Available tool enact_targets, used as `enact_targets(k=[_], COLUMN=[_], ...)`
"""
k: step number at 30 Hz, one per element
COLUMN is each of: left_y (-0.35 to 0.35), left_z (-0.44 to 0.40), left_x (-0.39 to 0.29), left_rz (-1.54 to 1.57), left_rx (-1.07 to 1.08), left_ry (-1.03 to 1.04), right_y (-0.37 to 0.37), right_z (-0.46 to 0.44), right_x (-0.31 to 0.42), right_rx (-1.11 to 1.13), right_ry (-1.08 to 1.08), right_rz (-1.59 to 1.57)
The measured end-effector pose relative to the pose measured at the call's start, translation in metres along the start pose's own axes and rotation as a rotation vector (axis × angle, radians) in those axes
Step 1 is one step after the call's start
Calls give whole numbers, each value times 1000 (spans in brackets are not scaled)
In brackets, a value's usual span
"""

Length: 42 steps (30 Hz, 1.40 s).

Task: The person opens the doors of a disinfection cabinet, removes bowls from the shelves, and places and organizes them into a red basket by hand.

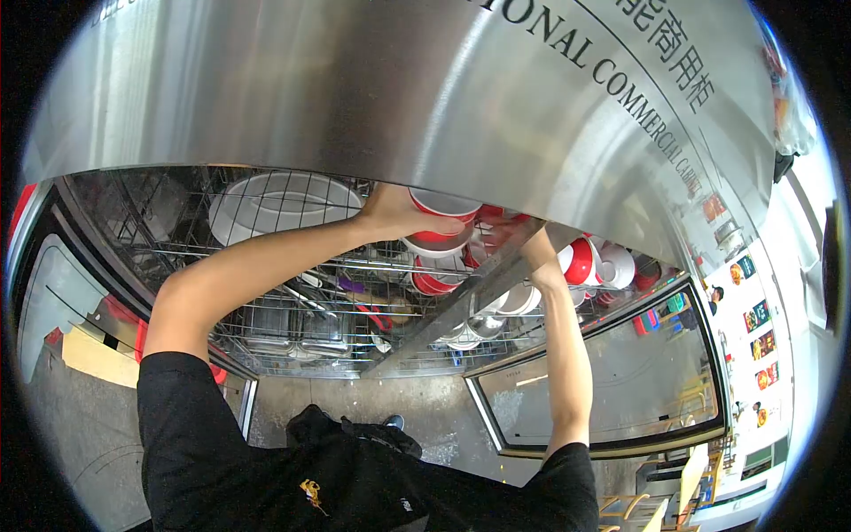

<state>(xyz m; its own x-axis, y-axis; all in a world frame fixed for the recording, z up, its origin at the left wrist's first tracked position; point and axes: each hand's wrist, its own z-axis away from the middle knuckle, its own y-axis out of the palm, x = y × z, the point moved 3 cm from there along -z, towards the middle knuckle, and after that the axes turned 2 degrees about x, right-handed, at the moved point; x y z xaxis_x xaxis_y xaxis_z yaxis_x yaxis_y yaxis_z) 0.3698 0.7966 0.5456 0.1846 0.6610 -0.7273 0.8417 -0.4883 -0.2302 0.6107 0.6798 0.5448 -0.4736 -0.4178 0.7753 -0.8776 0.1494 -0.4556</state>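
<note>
Both my arms reach into an open steel cabinet [292, 89] with wire racks. On the upper rack my left hand [412, 215] is wrapped round a red and white bowl [443, 206], near its rim, with another white bowl right under it. My right hand [534, 248] is beyond the cabinet's slanting middle post [461, 301]; its fingers are partly hidden and blurred by the post and the red bowls behind it. To its right lies a tilted red and white bowl [581, 262] among other bowls.
A large white oval dish [284, 206] is on the upper rack at the left. Lower down are metal trays [324, 332], utensils and stacked white bowls [519, 300]. Glass doors stand open at both sides, the right one [620, 372] near my right forearm.
</note>
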Motion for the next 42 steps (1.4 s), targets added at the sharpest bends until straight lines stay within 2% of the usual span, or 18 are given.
enact_targets(k=[2,6,8,10,12,14,16,21,23,26,28,32,34,35,36,38,40,42], left_y=[3,-1,0,0,-2,-4,-6,-21,-24,-31,-32,-33,-42,-46,-51,-68,-74,-72], left_z=[0,2,1,2,2,5,3,2,5,9,11,6,9,12,18,31,47,71], left_x=[14,18,11,6,6,14,14,27,30,13,-1,10,-12,-22,-31,-50,-49,-61], left_rz=[47,-49,-24,49,98,44,80,17,149,208,229,14,-467,-437,-440,-449,-478,-88], left_rx=[51,111,154,218,311,380,353,309,403,427,429,331,371,355,358,100,62,-45], left_ry=[-13,-3,-75,-72,-236,-290,-84,-87,-233,-357,-419,-276,-248,-131,-140,-78,-70,-45], right_y=[-13,33,80,114,137,152,153,145,143,137,138,140,149,153,155,159,161,163], right_z=[36,112,124,106,88,68,41,-5,-15,-27,-36,-45,-36,-34,-30,-22,-14,-5], right_x=[-1,44,71,103,122,114,98,67,66,58,54,54,64,68,69,76,97,105], right_rx=[-394,-780,-547,-233,-107,-116,-173,-408,-386,-374,-345,-373,-323,-277,-274,-190,-194,-133], right_ry=[292,196,204,-120,-115,-55,26,132,137,437,465,527,597,556,562,440,443,442], right_rz=[-12,51,52,365,381,431,407,75,-107,-353,-374,-390,-749,-817,-825,-948,-1082,-1176])
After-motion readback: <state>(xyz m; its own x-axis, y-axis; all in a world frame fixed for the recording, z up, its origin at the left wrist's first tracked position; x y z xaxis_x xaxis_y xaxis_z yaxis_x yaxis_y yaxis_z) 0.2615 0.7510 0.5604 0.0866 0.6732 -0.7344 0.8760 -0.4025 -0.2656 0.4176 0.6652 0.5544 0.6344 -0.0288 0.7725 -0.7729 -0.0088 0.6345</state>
